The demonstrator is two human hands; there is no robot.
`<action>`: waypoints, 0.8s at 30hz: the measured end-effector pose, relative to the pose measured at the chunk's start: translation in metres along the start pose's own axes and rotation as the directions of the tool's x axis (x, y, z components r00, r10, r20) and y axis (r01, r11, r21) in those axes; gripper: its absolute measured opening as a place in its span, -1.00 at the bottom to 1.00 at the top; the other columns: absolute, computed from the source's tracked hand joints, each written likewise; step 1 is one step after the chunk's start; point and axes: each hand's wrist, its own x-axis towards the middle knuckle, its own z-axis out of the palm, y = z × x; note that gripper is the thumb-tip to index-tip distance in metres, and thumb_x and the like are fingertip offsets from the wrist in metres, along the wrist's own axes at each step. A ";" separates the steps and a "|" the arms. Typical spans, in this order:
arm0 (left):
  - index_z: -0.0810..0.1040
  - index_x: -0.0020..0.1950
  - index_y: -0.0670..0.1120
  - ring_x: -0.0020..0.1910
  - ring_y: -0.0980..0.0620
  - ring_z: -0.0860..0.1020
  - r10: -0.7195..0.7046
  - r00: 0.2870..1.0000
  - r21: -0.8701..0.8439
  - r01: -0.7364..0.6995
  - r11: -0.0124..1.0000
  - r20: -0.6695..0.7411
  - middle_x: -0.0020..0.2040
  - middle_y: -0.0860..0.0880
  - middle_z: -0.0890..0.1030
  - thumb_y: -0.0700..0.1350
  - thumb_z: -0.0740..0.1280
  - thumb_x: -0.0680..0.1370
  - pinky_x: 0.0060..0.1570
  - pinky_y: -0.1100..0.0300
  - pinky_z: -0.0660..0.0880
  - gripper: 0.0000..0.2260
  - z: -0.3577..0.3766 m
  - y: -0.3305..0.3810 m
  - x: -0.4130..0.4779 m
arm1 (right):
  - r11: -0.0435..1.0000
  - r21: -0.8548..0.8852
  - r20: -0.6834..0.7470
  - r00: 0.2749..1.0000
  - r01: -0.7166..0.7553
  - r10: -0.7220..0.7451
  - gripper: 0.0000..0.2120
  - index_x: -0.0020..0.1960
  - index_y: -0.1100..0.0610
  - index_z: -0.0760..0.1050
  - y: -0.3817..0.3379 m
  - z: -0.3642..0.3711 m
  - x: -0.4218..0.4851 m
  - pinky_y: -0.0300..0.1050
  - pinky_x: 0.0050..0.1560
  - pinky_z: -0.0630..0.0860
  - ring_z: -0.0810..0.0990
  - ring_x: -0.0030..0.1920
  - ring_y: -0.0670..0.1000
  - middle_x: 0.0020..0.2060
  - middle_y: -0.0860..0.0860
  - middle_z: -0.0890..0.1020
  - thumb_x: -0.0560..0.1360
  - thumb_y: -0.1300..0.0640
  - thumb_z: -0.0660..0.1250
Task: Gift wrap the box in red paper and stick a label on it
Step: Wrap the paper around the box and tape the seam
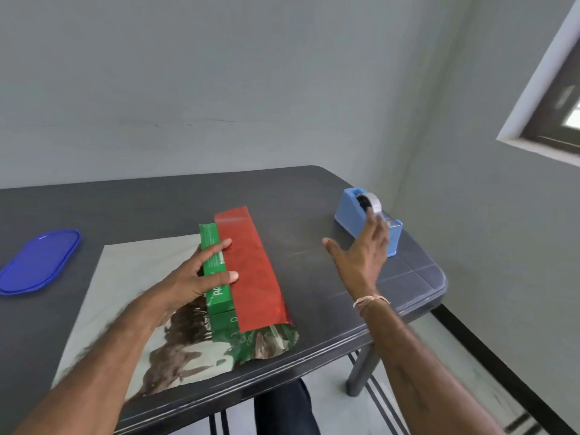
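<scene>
While the green box (216,271) lies lengthwise on the silver underside of the red paper (251,271), one flap of that sheet is folded over its right side, red face up, and covers roughly half the top. The rest of the sheet spreads flat to the left and toward the near edge of the table (157,208). The left hand (194,277) rests on the box with straight, spread fingers, and its fingertips press down where the flap's edge meets the green card. It pins the flap and grips nothing.

The right hand (361,252) is stretched out toward the blue tape dispenser (348,215) at the far right, fingers extended and loosely apart, holding nothing. Whether its fingertips touch the roll is too blurred to tell.

The risk, as I judge it, is the glossy flap sliding or springing back if the left hand eases off during the pull on the tape. The sheet also overhangs the near table edge and could crumple. A blue lid (39,260) lies well apart on the left. No label is visible.
</scene>
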 end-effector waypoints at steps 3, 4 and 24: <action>0.37 0.46 0.40 0.40 0.20 0.23 -0.006 1.000 0.013 0.006 1.000 0.000 0.48 0.21 0.27 0.06 0.52 0.44 0.32 0.13 0.24 -0.36 -0.001 -0.001 0.000 | 0.959 0.125 -0.122 0.955 -0.255 0.270 0.16 0.66 0.07 -0.09 0.025 -0.007 0.027 0.26 0.56 0.02 -0.07 0.64 0.16 0.64 0.16 0.00 0.34 -0.04 0.63; 0.37 0.46 0.40 0.40 0.21 0.21 -0.008 1.000 0.013 0.008 1.000 0.004 0.48 0.21 0.26 0.06 0.52 0.45 0.33 0.12 0.23 -0.36 -0.001 -0.001 0.000 | 0.931 0.180 -0.102 0.935 -0.319 0.340 0.16 0.66 0.09 -0.09 0.035 -0.008 0.038 0.24 0.58 0.05 -0.03 0.64 0.18 0.63 0.17 0.03 0.34 -0.02 0.63; 0.35 0.48 0.38 0.39 0.24 0.21 -0.027 1.000 -0.010 0.027 1.000 -0.011 0.45 0.24 0.25 0.03 0.52 0.46 0.31 0.18 0.23 -0.34 0.000 0.004 -0.003 | 0.978 0.026 0.007 0.978 -0.207 0.207 -0.48 0.11 0.05 0.38 -0.015 0.035 -0.013 -0.03 -0.13 0.44 0.56 -0.08 0.09 -0.02 -0.02 0.55 0.35 -0.14 0.55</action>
